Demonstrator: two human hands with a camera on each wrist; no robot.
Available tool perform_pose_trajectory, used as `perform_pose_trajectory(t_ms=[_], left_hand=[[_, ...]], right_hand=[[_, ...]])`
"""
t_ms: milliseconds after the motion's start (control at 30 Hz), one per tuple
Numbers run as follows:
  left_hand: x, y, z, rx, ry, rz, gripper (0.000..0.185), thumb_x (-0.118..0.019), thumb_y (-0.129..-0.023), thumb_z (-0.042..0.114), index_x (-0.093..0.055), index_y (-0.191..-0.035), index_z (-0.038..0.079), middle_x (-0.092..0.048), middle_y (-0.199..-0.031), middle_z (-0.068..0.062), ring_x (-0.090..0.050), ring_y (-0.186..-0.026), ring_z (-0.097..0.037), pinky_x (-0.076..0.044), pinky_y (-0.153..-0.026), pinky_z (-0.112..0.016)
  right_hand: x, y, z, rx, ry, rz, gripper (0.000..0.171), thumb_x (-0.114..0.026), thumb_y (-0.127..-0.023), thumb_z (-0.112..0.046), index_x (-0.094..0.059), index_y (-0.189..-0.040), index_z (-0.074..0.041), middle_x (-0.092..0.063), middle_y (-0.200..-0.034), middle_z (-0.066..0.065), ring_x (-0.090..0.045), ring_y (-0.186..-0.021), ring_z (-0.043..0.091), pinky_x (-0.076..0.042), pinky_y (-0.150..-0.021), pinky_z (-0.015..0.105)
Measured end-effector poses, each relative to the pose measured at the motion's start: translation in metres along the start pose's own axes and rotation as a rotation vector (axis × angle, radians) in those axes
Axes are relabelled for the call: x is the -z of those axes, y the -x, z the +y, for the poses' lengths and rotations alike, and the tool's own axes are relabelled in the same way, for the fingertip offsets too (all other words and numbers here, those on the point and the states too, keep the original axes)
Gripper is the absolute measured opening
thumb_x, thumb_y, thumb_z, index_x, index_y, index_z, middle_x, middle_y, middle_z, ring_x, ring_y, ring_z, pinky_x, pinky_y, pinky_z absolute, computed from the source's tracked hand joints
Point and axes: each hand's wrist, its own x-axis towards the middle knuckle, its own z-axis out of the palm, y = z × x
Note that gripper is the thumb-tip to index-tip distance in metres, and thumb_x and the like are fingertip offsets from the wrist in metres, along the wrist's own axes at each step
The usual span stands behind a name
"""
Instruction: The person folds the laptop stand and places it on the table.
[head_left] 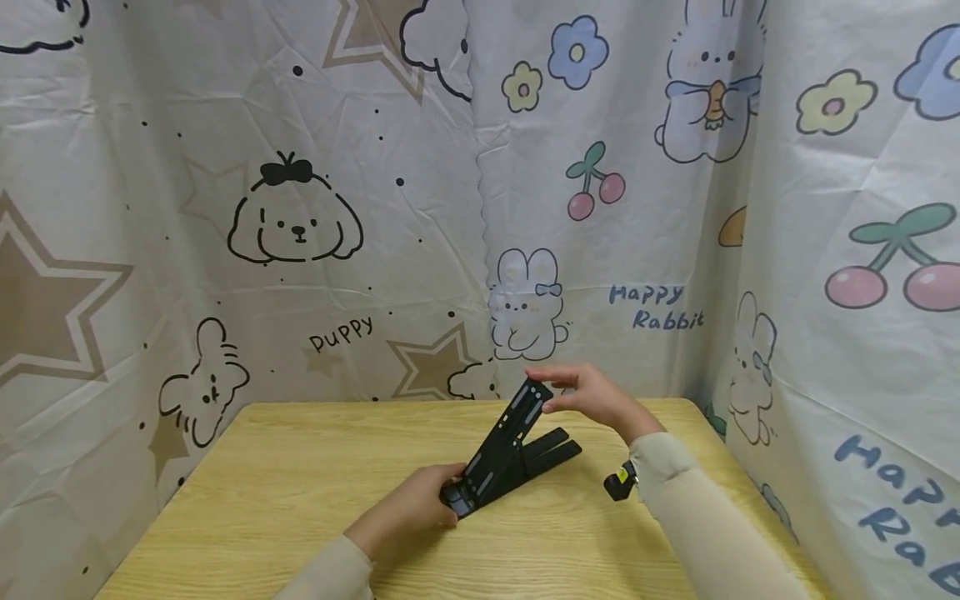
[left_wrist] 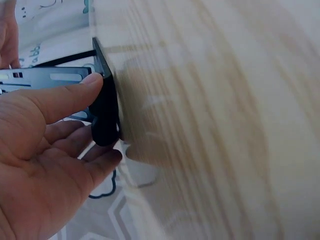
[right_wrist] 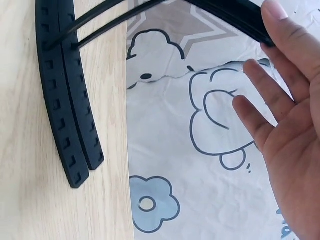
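Near the middle of the light wooden table (head_left: 285, 500), toward its far right corner: a black folding plastic stand with slotted arms (head_left: 501, 458), hinged end down, one arm raised. The left hand (head_left: 408, 512) braces the hinged end, thumb and fingers loosely curled against it. The right hand (head_left: 596, 398) has near-straight fingers touching the raised arm's tip, not clamped. The stand looks light, stiff, smooth-sided; likely slips unless the base is pinned. Best hold: hinge block plus arm tip. Small black-yellow object (head_left: 619, 482) sits just right of it.
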Motion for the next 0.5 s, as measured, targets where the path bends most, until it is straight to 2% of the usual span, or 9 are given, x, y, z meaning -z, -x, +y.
perform_pose_trajectory(t_ms=[133, 267, 367, 500], left_hand=[[0.003, -0.002, -0.007, -0.011, 0.049, -0.011, 0.085, -0.086, -0.075, -0.001, -0.047, -0.15, -0.003, -0.061, -0.142, -0.019, -0.058, -0.13, -0.034, -0.044, -0.11, -0.051], [0.004, -0.004, -0.014, 0.006, 0.158, -0.033, 0.085, -0.081, -0.077, -0.006, -0.044, -0.153, 0.0, -0.055, -0.149, -0.015, -0.051, -0.138, -0.034, -0.04, -0.114, -0.052], [0.007, -0.006, -0.019, 0.014, 0.236, -0.056, 0.085, -0.078, -0.078, -0.01, -0.042, -0.154, 0.0, -0.052, -0.153, -0.013, -0.045, -0.143, -0.034, -0.035, -0.118, -0.053], [0.011, -0.008, -0.022, 0.0, 0.28, -0.082, 0.085, -0.076, -0.077, -0.012, -0.04, -0.154, -0.002, -0.051, -0.154, -0.015, -0.043, -0.144, -0.036, -0.03, -0.12, -0.056]], right_hand=[[-0.003, 0.005, -0.001, -0.012, -0.011, 0.038, 0.061, -0.086, -0.083, -0.02, -0.065, -0.14, -0.021, -0.057, -0.15, -0.001, -0.046, -0.144, 0.031, -0.04, -0.116, 0.052], [-0.007, 0.011, -0.004, -0.005, -0.019, 0.076, 0.06, -0.087, -0.082, -0.02, -0.066, -0.139, -0.019, -0.058, -0.149, 0.003, -0.046, -0.144, 0.031, -0.042, -0.114, 0.052], [-0.011, 0.016, -0.006, 0.003, -0.028, 0.103, 0.059, -0.087, -0.082, -0.02, -0.066, -0.138, -0.017, -0.059, -0.148, 0.004, -0.047, -0.143, 0.031, -0.041, -0.115, 0.051], [-0.015, 0.024, -0.008, 0.018, -0.03, 0.135, 0.058, -0.086, -0.083, -0.022, -0.067, -0.137, -0.016, -0.059, -0.146, 0.004, -0.05, -0.141, 0.03, -0.039, -0.117, 0.051]])
